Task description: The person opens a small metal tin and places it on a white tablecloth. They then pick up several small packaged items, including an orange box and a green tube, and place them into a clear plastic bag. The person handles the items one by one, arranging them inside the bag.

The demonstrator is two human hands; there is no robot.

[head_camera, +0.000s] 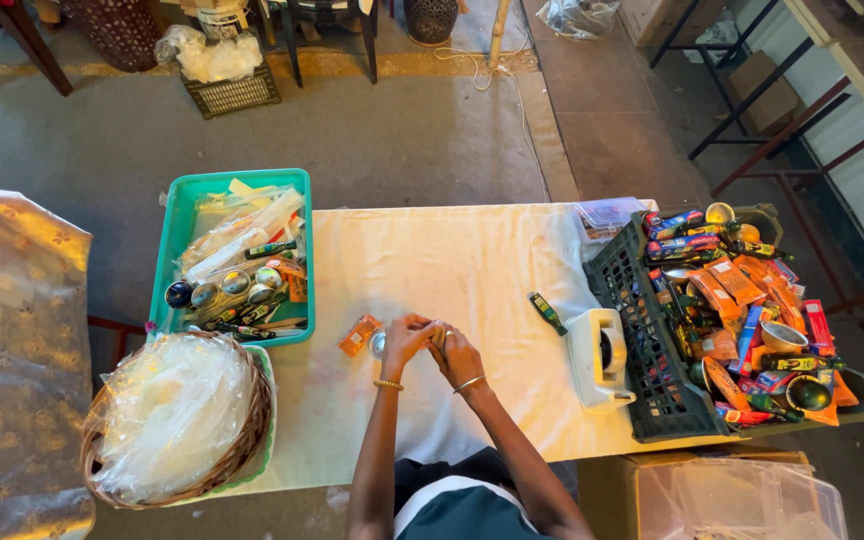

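White cloth-covered table [452,270] at centre: left hand [404,338] and right hand [455,355] meet, fingers curled closed around a small item too hidden to identify, beside a small metal bowl [379,345] and an orange packet [358,335].

A small round metal bowl [379,344], shiny and silver-coloured, lies on the white-covered table in front of the person. Only its left edge shows; the rest is covered by fingers. Just to its left, touching or nearly so, lies a small orange packet [358,335], flat on the cloth and turned at a slant. A further small item is pinched between the fingers (too hidden to tell what).
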